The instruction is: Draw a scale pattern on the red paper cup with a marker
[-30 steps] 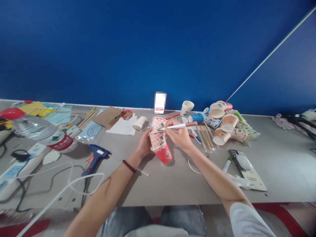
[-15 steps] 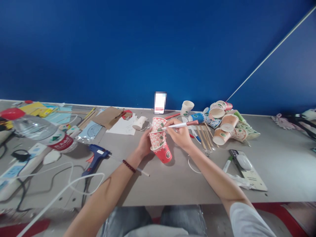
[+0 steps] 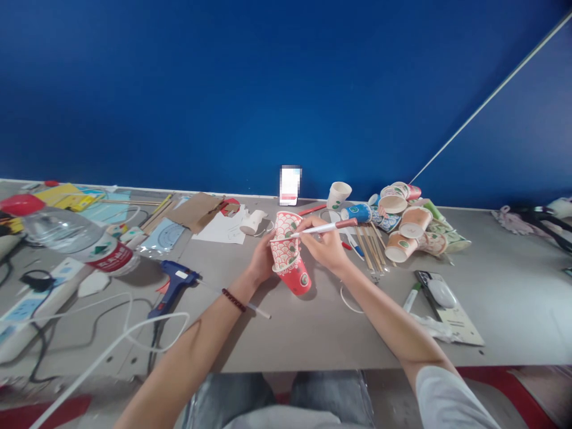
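Head view: no change from earlier. Left hand (image 3: 261,260) fingers grip the red paper cups (image 3: 288,253); right hand (image 3: 325,244) fingers pinch a pen (image 3: 324,227) against them, above the grey counter (image 3: 308,328) before a blue wall (image 3: 268,89).

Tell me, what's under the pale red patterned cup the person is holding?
A darker red cup is nested beneath the pale patterned cup, with its base toward the table. How far the cups overlap is hidden.

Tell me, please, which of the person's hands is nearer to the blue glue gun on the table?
Left. The left hand holds the red paper cups, just right of the glue gun. The right hand, holding a pen, is farther right, beyond the cups.
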The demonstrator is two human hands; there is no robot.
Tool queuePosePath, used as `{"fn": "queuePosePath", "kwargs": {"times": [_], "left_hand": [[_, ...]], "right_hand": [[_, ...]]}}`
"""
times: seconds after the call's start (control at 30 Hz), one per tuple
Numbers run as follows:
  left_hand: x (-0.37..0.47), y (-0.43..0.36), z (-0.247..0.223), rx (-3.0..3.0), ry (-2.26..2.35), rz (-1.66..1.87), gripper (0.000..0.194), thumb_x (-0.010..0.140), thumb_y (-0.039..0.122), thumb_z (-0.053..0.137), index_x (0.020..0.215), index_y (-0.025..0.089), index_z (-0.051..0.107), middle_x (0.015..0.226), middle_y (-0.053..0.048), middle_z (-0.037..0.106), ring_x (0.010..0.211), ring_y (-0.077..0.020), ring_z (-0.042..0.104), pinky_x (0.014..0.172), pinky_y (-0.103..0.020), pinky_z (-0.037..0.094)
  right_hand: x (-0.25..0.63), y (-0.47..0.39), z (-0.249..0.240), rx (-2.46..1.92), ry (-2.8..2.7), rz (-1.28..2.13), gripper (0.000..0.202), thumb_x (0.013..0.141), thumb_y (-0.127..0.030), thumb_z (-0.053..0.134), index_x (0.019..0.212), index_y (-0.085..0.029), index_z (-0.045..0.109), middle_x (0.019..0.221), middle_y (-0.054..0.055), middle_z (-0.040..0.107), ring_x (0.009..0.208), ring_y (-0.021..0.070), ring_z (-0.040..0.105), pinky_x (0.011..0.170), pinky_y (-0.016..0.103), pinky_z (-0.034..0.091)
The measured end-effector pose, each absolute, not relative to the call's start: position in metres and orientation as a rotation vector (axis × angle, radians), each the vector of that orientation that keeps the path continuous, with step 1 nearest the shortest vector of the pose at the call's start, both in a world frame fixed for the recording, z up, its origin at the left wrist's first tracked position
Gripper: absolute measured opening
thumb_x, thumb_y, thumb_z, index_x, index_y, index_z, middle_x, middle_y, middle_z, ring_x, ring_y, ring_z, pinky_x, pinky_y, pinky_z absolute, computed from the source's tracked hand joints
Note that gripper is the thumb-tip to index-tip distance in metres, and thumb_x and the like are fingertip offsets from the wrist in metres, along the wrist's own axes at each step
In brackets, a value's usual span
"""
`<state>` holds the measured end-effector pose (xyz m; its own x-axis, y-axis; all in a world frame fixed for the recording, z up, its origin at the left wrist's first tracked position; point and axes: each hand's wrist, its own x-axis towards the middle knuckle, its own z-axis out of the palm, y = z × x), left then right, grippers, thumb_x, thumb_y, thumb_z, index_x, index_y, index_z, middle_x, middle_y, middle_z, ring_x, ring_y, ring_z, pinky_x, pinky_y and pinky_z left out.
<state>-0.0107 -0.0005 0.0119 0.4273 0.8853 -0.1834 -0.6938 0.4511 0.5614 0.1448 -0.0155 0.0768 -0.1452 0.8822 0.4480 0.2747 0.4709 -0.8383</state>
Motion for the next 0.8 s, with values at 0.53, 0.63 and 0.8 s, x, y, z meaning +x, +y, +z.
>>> {"fn": "queuePosePath", "kwargs": {"times": [0.53,0.63,0.8], "left_hand": [[-0.0106,0.0002,0.0072,0.473,0.470,1.030,0.032,0.088,0.040,0.057,0.098,0.013,0.072,0.088,-0.010,0.075,0.078,-0.0246,0.070,0.076,-0.035,0.051],[-0.0104,-0.0007,0.0096,0.481,0.474,1.025,0.032,0.089,0.040,0.056,0.097,0.013,0.072,0.087,-0.009,0.075,0.076,-0.0243,0.070,0.075,-0.035,0.051],[-0.0098,-0.0016,0.0121,0.470,0.488,1.035,0.032,0.089,0.038,0.056,0.098,0.012,0.072,0.087,-0.009,0.075,0.077,-0.0238,0.070,0.074,-0.034,0.051]], "right_hand": [[0.1446,-0.0154,0.0767,-1.025,-1.660,0.687,0.005,0.081,-0.019,0.057,0.081,-0.022,0.061,0.076,0.000,0.066,0.071,0.0158,0.061,0.065,0.029,0.049],[0.1440,-0.0160,0.0773,-1.025,-1.663,0.684,0.004,0.081,-0.019,0.057,0.081,-0.022,0.060,0.076,0.000,0.066,0.070,0.0158,0.061,0.066,0.030,0.049],[0.1436,-0.0162,0.0780,-1.030,-1.675,0.662,0.006,0.080,-0.017,0.057,0.081,-0.022,0.060,0.076,-0.001,0.065,0.070,0.0152,0.061,0.066,0.029,0.048]]}}
